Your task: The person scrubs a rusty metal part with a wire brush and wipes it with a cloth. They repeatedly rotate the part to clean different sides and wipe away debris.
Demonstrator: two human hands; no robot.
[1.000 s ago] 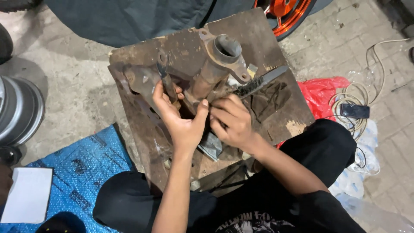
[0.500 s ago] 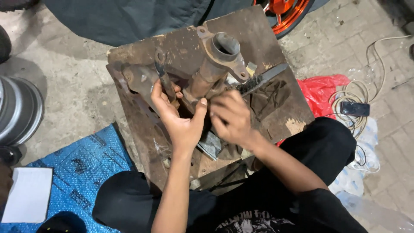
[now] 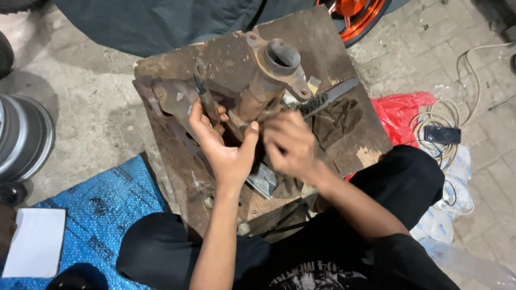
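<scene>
A rusty metal part with a round flanged tube [image 3: 279,62] and a side arm stands on a worn brown board [image 3: 344,145] between my knees. My left hand [image 3: 223,147] grips the part from below, fingers around a dark rod [image 3: 207,102] and thumb against the tube's stem. My right hand [image 3: 290,145] is blurred and closed on the handle of a wire brush [image 3: 328,99], whose bristled head points up to the right beside the tube.
An orange wheel rim [image 3: 360,19] lies beyond the board under a dark cloth [image 3: 161,21]. A red plastic bag [image 3: 400,110], a coil of white cable with a phone [image 3: 443,134], a metal rim [image 3: 21,134], a blue mat [image 3: 97,215] with white paper [image 3: 35,241] surround me.
My right hand has shifted slightly down and left with the brush and is now blurred. My left hand keeps its hold on the part.
</scene>
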